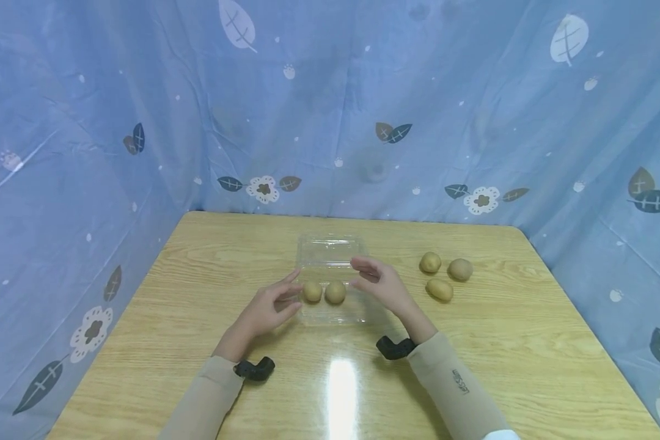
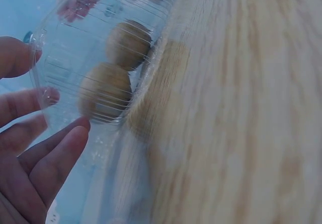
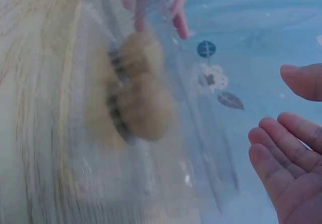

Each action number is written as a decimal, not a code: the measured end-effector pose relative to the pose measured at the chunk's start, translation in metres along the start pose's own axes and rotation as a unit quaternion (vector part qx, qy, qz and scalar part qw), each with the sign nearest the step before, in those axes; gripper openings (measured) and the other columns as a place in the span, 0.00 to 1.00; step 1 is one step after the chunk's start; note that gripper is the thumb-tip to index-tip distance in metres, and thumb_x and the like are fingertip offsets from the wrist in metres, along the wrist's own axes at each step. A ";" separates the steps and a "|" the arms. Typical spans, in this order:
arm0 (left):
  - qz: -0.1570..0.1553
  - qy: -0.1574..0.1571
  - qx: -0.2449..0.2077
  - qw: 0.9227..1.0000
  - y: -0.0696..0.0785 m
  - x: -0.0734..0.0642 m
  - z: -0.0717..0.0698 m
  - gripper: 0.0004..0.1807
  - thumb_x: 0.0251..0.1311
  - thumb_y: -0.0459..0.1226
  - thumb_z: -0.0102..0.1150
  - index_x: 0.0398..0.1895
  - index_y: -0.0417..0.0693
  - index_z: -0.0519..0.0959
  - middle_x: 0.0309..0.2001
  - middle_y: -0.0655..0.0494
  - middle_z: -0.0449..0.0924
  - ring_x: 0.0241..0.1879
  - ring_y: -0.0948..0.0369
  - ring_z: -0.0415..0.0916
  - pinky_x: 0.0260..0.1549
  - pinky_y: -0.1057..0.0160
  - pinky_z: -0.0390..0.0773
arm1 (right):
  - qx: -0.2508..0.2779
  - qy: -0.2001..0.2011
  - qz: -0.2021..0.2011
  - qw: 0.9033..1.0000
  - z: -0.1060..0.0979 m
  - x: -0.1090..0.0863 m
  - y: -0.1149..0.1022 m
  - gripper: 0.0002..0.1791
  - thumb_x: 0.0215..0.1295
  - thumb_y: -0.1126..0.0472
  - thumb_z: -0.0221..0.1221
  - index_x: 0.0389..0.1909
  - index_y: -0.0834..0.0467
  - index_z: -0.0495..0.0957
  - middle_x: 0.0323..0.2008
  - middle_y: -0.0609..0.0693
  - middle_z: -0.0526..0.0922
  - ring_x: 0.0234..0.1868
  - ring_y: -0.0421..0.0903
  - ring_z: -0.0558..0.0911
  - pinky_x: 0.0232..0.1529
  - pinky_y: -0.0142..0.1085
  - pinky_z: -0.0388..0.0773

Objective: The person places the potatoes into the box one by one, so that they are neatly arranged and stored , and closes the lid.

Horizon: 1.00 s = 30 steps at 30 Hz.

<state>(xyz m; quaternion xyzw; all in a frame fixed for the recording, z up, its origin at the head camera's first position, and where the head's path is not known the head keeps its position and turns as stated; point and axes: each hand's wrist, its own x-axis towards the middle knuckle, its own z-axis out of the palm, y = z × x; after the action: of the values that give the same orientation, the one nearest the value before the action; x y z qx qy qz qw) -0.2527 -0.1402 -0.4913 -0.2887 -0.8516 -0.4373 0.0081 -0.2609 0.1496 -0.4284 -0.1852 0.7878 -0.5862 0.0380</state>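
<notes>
Two round potatoes, a left one [image 1: 311, 291] and a right one [image 1: 335, 292], lie side by side in the base of a clear plastic clamshell box [image 1: 332, 319]. Its lid [image 1: 330, 249] is folded back toward the far side. At the box's left edge is my left hand [image 1: 266, 308], fingers loosely spread around the side wall near the left potato; whether they touch the plastic I cannot tell. My right hand [image 1: 384, 287] hovers by the box's right side, its fingers relaxed and holding nothing. In the right wrist view its palm [image 3: 307, 199] stands apart from the box.
Three more potatoes lie on the table to the right: a round one [image 1: 431, 262], a browner one [image 1: 460, 269] and an oblong one [image 1: 439, 289]. A blue patterned curtain [image 1: 330, 91] surrounds the wooden table [image 1: 225, 244] at the back and sides.
</notes>
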 end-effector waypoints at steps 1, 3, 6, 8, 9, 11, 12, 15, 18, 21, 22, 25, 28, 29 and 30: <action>-0.001 0.002 0.001 1.000 0.000 0.000 0.000 0.25 0.64 0.45 0.56 0.59 0.40 0.73 0.74 0.56 0.51 0.57 0.53 0.75 0.52 0.67 0.79 | 0.003 0.003 -0.002 1.000 -0.003 -0.001 0.004 0.28 0.62 0.68 0.60 0.62 0.70 0.66 0.60 0.67 0.72 0.63 0.60 0.71 0.67 0.47 0.68; -0.001 0.004 0.002 1.000 0.000 0.000 -0.001 0.25 0.64 0.46 0.56 0.59 0.40 0.73 0.74 0.57 0.51 0.57 0.53 0.76 0.52 0.67 0.80 | 0.003 0.011 -0.002 1.000 -0.009 -0.002 0.013 0.28 0.63 0.65 0.60 0.63 0.69 0.66 0.60 0.65 0.72 0.63 0.58 0.71 0.67 0.45 0.68; -0.002 0.003 0.003 1.000 0.001 0.000 -0.001 0.26 0.64 0.46 0.56 0.59 0.40 0.73 0.74 0.56 0.51 0.57 0.52 0.76 0.52 0.66 0.80 | 0.008 0.024 -0.009 1.000 -0.019 -0.008 0.017 0.28 0.63 0.65 0.60 0.62 0.69 0.66 0.60 0.64 0.73 0.63 0.58 0.71 0.67 0.43 0.69; -0.002 0.001 0.001 1.000 0.001 0.000 -0.001 0.25 0.64 0.46 0.56 0.59 0.39 0.72 0.74 0.55 0.51 0.57 0.52 0.76 0.52 0.66 0.80 | 0.011 0.038 -0.011 0.999 -0.026 -0.012 0.020 0.28 0.63 0.65 0.60 0.62 0.69 0.66 0.60 0.64 0.72 0.63 0.58 0.71 0.66 0.41 0.70; -0.002 0.000 0.000 1.000 0.001 -0.001 -0.001 0.25 0.64 0.46 0.56 0.59 0.39 0.72 0.74 0.55 0.51 0.57 0.52 0.76 0.52 0.66 0.80 | 0.015 0.046 -0.013 0.999 -0.030 -0.015 0.020 0.27 0.63 0.66 0.60 0.62 0.69 0.66 0.60 0.64 0.72 0.63 0.58 0.71 0.66 0.39 0.70; -0.003 -0.002 -0.006 1.000 0.001 -0.001 -0.001 0.25 0.64 0.44 0.56 0.59 0.38 0.72 0.74 0.55 0.51 0.57 0.51 0.75 0.52 0.66 0.79 | 0.021 0.065 -0.014 0.998 -0.038 -0.020 0.022 0.26 0.63 0.67 0.59 0.61 0.69 0.67 0.60 0.65 0.72 0.63 0.59 0.70 0.64 0.34 0.72; -0.004 -0.003 -0.010 1.000 0.001 -0.001 -0.001 0.24 0.64 0.43 0.57 0.59 0.38 0.72 0.74 0.55 0.51 0.58 0.51 0.75 0.52 0.66 0.79 | 0.019 0.076 -0.013 0.997 -0.042 -0.022 0.023 0.26 0.63 0.67 0.59 0.61 0.68 0.67 0.60 0.65 0.72 0.63 0.59 0.70 0.63 0.31 0.72; -0.003 -0.002 -0.014 1.000 0.001 -0.001 -0.001 0.23 0.64 0.41 0.57 0.59 0.38 0.73 0.74 0.56 0.51 0.58 0.51 0.75 0.52 0.66 0.79 | 0.013 0.099 -0.019 0.995 -0.052 -0.030 0.027 0.26 0.64 0.66 0.59 0.61 0.69 0.66 0.60 0.67 0.71 0.63 0.59 0.70 0.60 0.23 0.72; -0.001 -0.001 -0.012 1.000 0.001 -0.001 -0.001 0.23 0.64 0.41 0.57 0.58 0.38 0.73 0.74 0.55 0.51 0.57 0.51 0.75 0.52 0.66 0.80 | 0.000 0.124 -0.027 0.992 -0.060 -0.037 0.033 0.26 0.64 0.65 0.58 0.61 0.69 0.66 0.59 0.67 0.71 0.62 0.54 0.72 0.59 0.20 0.71; 0.002 0.000 -0.009 1.000 0.000 -0.002 0.000 0.23 0.64 0.42 0.57 0.58 0.38 0.73 0.74 0.54 0.52 0.57 0.50 0.75 0.52 0.66 0.80 | -0.009 0.147 -0.032 0.989 -0.069 -0.045 0.040 0.26 0.65 0.65 0.58 0.61 0.70 0.66 0.60 0.67 0.71 0.60 0.44 0.74 0.60 0.20 0.71; 0.003 0.001 -0.008 1.000 -0.001 -0.002 0.000 0.23 0.64 0.42 0.57 0.58 0.38 0.73 0.74 0.54 0.52 0.57 0.51 0.76 0.51 0.66 0.80 | -0.010 0.155 -0.031 0.987 -0.072 -0.047 0.042 0.26 0.65 0.64 0.59 0.61 0.70 0.66 0.60 0.67 0.71 0.59 0.41 0.74 0.59 0.20 0.71; 0.004 0.004 -0.009 1.000 -0.001 -0.002 0.000 0.22 0.64 0.41 0.58 0.57 0.38 0.73 0.74 0.55 0.52 0.57 0.51 0.76 0.51 0.68 0.80 | -0.015 0.165 -0.027 0.986 -0.080 -0.052 0.045 0.27 0.65 0.64 0.59 0.61 0.70 0.66 0.60 0.67 0.70 0.59 0.39 0.74 0.59 0.20 0.71; 0.008 0.009 -0.010 1.000 0.000 -0.001 0.000 0.22 0.63 0.40 0.59 0.57 0.37 0.74 0.74 0.55 0.53 0.56 0.51 0.76 0.51 0.68 0.80 | -0.029 0.176 -0.013 0.984 -0.088 -0.056 0.048 0.27 0.65 0.62 0.59 0.62 0.69 0.66 0.60 0.68 0.70 0.60 0.43 0.73 0.59 0.19 0.71; 0.010 0.010 -0.010 1.000 0.000 -0.001 0.001 0.22 0.63 0.39 0.59 0.57 0.37 0.74 0.74 0.55 0.53 0.56 0.51 0.76 0.51 0.68 0.80 | -0.035 0.179 -0.008 0.983 -0.091 -0.057 0.049 0.27 0.65 0.62 0.59 0.62 0.69 0.65 0.60 0.67 0.70 0.61 0.45 0.73 0.59 0.18 0.70; 0.014 0.011 -0.010 1.000 0.000 -0.001 0.001 0.22 0.62 0.39 0.59 0.57 0.37 0.74 0.74 0.53 0.53 0.56 0.50 0.76 0.50 0.67 0.80 | -0.039 0.184 -0.003 0.982 -0.093 -0.058 0.049 0.28 0.65 0.62 0.59 0.63 0.68 0.65 0.61 0.67 0.70 0.61 0.46 0.73 0.59 0.18 0.70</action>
<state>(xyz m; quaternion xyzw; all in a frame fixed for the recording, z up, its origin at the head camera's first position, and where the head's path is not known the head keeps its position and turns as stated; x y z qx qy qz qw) -0.2519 -0.1401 -0.4922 -0.2957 -0.8430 -0.4489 0.0204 -0.2449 0.2659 -0.4549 -0.0775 0.8033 -0.5789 -0.1165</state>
